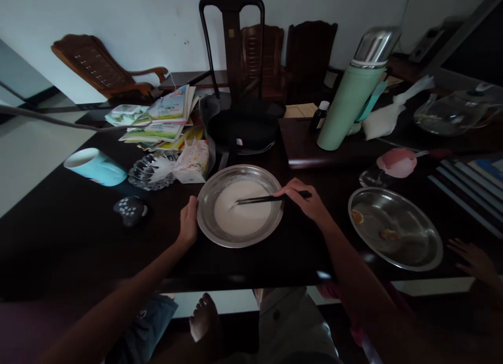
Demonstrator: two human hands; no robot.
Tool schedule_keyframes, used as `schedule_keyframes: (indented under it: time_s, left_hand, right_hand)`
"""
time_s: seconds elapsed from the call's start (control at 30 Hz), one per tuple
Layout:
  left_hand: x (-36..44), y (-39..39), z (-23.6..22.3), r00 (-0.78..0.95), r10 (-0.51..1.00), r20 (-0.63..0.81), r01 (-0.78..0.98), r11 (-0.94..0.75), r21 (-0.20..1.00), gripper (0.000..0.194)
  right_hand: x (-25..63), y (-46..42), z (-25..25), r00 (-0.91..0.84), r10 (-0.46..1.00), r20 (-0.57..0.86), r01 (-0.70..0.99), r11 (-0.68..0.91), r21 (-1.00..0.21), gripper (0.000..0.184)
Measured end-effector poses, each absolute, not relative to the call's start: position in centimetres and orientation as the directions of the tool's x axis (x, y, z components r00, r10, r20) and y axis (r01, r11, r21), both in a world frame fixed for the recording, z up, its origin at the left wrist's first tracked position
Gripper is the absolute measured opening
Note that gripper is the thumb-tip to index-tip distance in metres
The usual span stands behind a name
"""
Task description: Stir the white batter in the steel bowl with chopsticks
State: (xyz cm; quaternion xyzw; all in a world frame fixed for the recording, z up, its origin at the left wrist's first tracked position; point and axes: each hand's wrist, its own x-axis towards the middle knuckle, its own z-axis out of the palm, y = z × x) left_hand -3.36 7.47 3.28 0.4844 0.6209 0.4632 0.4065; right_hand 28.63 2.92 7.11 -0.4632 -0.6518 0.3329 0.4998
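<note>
In front of me on the dark table is a wide metal bowl [207, 223] with a milky white liquid [243, 220] in it. My left hand [189, 221] grips this bowl by its left side, fingers against the outer wall below the rim. A pair of dark chopsticks [263, 199] is in my right hand [304, 196], held over the bowl's right rim. The chopstick tips point left and reach the liquid near the middle of the bowl. Most fingers of my left hand are hidden behind the bowl.
At right, a second metal bowl [422, 262] holds orange-brown pieces; another person's hand [473, 256] is beside it. A green thermos [338, 110] stands behind on a raised board. Leftward are a game controller [130, 211], a blue cup [96, 167], a glass dish [149, 178] and a tissue pack [192, 162].
</note>
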Motion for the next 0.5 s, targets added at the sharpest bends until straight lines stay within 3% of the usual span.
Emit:
schedule_keyframes:
  time_s: [0.1,0.17,0.27,0.37,0.43,0.5]
  left_hand:
    - [-3.41,7.50,3.20,-0.187,0.981,-0.053,0.227,0.095,0.969,0.064]
    - [-3.35,7.49,3.29,-0.184,0.982,-0.051,0.220,0.092,0.971,0.065]
    - [-3.14,7.41,3.59,-0.192,0.980,-0.044,0.209,0.085,0.974,0.064]
    - [-2.94,7.31,3.91,-0.194,0.980,-0.038,0.217,0.080,0.973,0.065]
    - [-2.88,7.28,4.03,-0.192,0.981,-0.032,0.216,0.074,0.974,0.067]
    - [-2.87,7.27,4.06,-0.191,0.981,-0.028,0.208,0.068,0.976,0.068]
  right_hand:
    - [28.89,2.97,6.92,0.057,0.941,0.334,0.203,0.316,-0.927,0.036]
    - [28.86,2.97,6.85,0.010,0.950,0.311,0.149,0.306,-0.940,0.037]
    - [28.62,2.98,6.91,-0.133,0.938,0.321,0.208,0.343,-0.916,0.034]
    - [28.63,3.03,7.02,-0.059,0.933,0.355,0.270,0.357,-0.894,0.034]
    - [28.72,3.04,7.05,0.017,0.938,0.347,0.241,0.333,-0.912,0.036]
    - [28.73,3.02,7.04,-0.017,0.946,0.323,0.200,0.320,-0.926,0.038]
